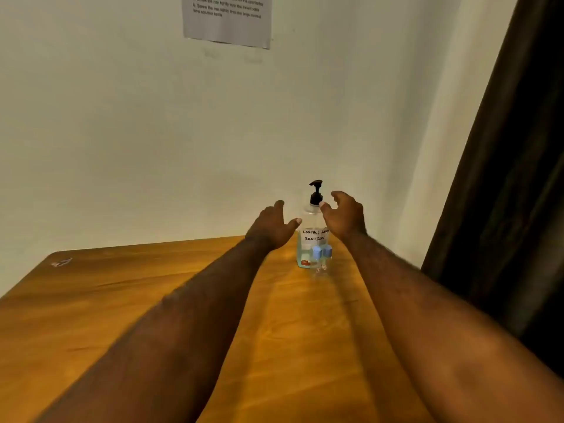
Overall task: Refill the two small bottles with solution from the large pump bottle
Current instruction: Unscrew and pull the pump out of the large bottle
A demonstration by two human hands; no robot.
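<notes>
The wall (122,132) filled most of the view, with a printed sheet (227,19) taped high up, its text too blurred to read. A dark curtain (503,178) hung down the right side. The wooden table (122,315) ran from the near edge to the wall.

Both forearms stretched out over the table toward the far right part of it. The pump bottle (311,233) stood upright there, near the wall, black pump on top, handwritten label reading roughly "contact lens solution". Liquid level looked low, only a blue-green band near the base, though hard to be sure.

The left hand (271,227) was open, fingers spread, thumb just beside the pump bottle's left shoulder, holding nothing. The right hand (345,215) was also open, fingers curled loosely, close to the pump's collar on the right; contact could not be told.

The two small bottles (322,257) stood right in front of the pump bottle's base, blue caps on, side by side, clear bodies, blurred.

Progress judgement: task looked at its very start. Caps appeared on, pump bottle not yet gripped or opened, nothing poured. Everything remained: uncapping the small ones, filling both, recapping.
</notes>
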